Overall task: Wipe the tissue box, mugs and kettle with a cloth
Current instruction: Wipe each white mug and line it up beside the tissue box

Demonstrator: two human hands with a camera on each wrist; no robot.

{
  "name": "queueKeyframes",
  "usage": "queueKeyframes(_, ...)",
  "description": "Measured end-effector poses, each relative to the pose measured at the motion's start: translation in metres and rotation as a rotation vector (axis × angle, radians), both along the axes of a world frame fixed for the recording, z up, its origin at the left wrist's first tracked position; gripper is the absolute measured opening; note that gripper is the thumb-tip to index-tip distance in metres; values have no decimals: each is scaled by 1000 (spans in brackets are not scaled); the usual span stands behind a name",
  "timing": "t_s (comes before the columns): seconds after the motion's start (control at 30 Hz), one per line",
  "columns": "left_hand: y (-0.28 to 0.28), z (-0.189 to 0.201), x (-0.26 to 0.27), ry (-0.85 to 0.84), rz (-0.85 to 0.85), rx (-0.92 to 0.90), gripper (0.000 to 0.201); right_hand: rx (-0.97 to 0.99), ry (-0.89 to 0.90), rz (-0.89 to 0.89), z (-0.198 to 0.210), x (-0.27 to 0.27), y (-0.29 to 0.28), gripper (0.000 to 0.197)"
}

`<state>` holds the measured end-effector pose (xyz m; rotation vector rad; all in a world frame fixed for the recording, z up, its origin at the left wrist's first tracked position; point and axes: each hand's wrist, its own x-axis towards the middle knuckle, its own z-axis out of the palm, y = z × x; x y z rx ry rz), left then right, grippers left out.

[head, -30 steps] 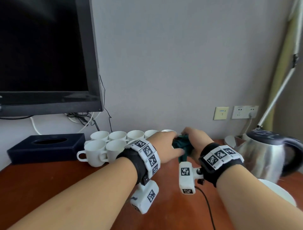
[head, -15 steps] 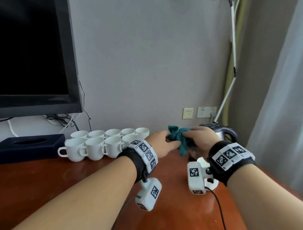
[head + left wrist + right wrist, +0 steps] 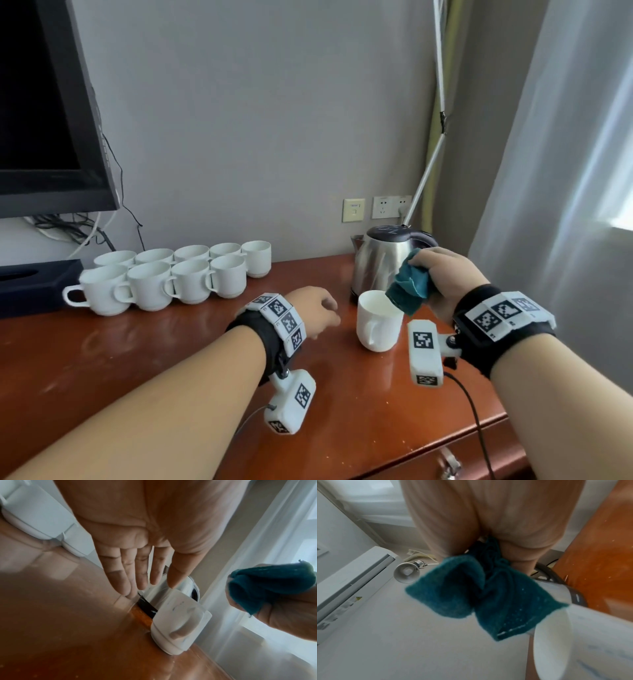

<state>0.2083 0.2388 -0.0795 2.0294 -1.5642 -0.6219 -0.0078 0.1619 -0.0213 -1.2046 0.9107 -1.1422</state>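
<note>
With the right hand point(image 3: 445, 277) bunching the teal cloth point(image 3: 409, 291) over the lone white ceramic mug point(image 3: 378, 320) near the steel kettle point(image 3: 383, 263), the empty, straight-fingered left hand point(image 3: 313, 313) beside it could tip it on the polished surface point(image 3: 171, 359).

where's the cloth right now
In the head view the cloth is bunched in the right hand, just above the lone mug in front of the kettle.

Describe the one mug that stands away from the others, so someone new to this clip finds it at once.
Start at the steel kettle near the right end of the wooden table. Just in front of its base stands a single white mug, beside the teal cloth held by the right hand. Unlike the mug cluster near the tissue box, it stands alone.
</note>
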Motion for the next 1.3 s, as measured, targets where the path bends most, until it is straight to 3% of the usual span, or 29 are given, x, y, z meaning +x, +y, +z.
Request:
queueKeyframes(0.27,-12,-3,-35,-6,-65,79,47,73,191,-42,-31,-24,-13,10)
queueKeyframes(0.43,-18,-15,-52,-68,-54,62,40,62,258,-14,-41,-28,-20,18)
queueKeyframes(0.6,-21,-8,-48,-166,30,-64,29,61,310,3,-43,-29,-24,19)
queueKeyframes(0.77,-1,2,-22,-101,162,-260,29,36,204,10,-39,-19,-18,10)
queueKeyframes(1.1,88,4,77,66,413,-474,38,3,49,247,-41,84,21,12)
queueKeyframes(1.3,141,-10,142,120,561,-546,41,143,31,436,-49,168,53,19)
